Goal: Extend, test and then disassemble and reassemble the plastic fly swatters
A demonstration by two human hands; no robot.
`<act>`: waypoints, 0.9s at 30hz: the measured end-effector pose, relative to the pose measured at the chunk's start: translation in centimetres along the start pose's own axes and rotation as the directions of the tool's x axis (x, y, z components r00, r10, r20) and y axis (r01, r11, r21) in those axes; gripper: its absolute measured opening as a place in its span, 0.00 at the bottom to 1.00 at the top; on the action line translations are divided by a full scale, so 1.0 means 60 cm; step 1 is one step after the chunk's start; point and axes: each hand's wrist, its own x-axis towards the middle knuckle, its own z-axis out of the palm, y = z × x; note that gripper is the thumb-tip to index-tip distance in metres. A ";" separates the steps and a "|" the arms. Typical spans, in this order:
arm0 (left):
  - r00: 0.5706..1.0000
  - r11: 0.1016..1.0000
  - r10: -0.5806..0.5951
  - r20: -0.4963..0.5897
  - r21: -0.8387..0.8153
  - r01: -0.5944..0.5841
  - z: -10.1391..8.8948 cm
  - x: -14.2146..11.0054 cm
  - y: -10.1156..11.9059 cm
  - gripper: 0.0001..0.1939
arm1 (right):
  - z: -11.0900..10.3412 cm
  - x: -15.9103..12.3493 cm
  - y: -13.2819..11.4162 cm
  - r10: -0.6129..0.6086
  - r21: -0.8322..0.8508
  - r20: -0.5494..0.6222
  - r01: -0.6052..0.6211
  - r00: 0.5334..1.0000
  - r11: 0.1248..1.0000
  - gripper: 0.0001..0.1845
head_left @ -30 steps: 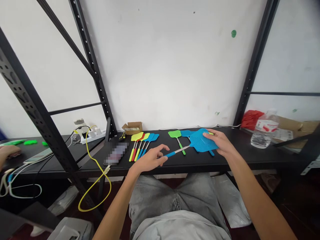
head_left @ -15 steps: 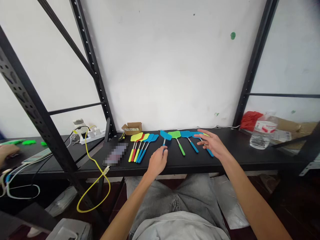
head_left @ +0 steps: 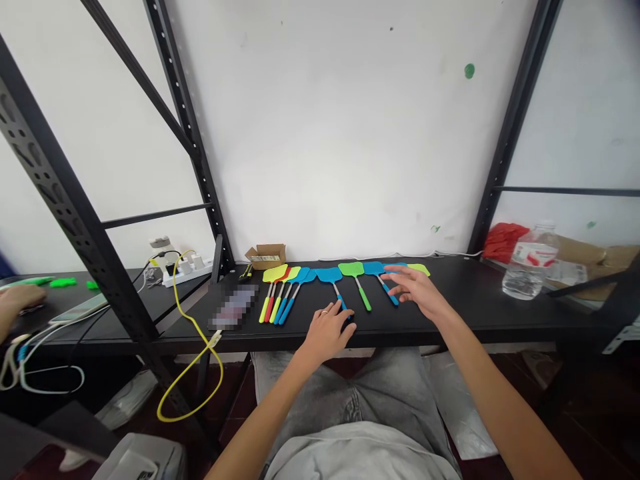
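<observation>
A blue fly swatter point(head_left: 329, 275) lies flat on the black table, its handle slanting toward me. My left hand point(head_left: 327, 330) is open at the end of that handle, fingers stretched beside or on it; exact contact is hard to tell. My right hand point(head_left: 416, 290) is open, fingers apart, over the right-hand swatters and partly hiding them. Between the hands lies a green fly swatter point(head_left: 352, 269), with another blue fly swatter point(head_left: 373, 268) to its right. A yellow fly swatter head point(head_left: 419, 269) shows behind my right hand. Further left, several swatters overlap, including a yellow one point(head_left: 275, 274).
A small cardboard box point(head_left: 267, 256) stands at the back left, near a blurred phone point(head_left: 235, 307) with a yellow cable point(head_left: 220, 373). On the right is a water bottle point(head_left: 531, 263) beside a red bag point(head_left: 503, 240). Another person's hand point(head_left: 20, 297) is at the far left.
My left hand took the blue fly swatter from my right hand, turned it and laid it left of the green one. Its fingers have since loosened. My right hand has opened.
</observation>
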 end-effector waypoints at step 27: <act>0.991 0.996 -0.049 -0.121 0.066 0.057 0.002 0.007 -0.027 0.22 | 0.010 -0.006 -0.004 -0.031 -0.087 0.054 0.036 0.998 0.996 0.19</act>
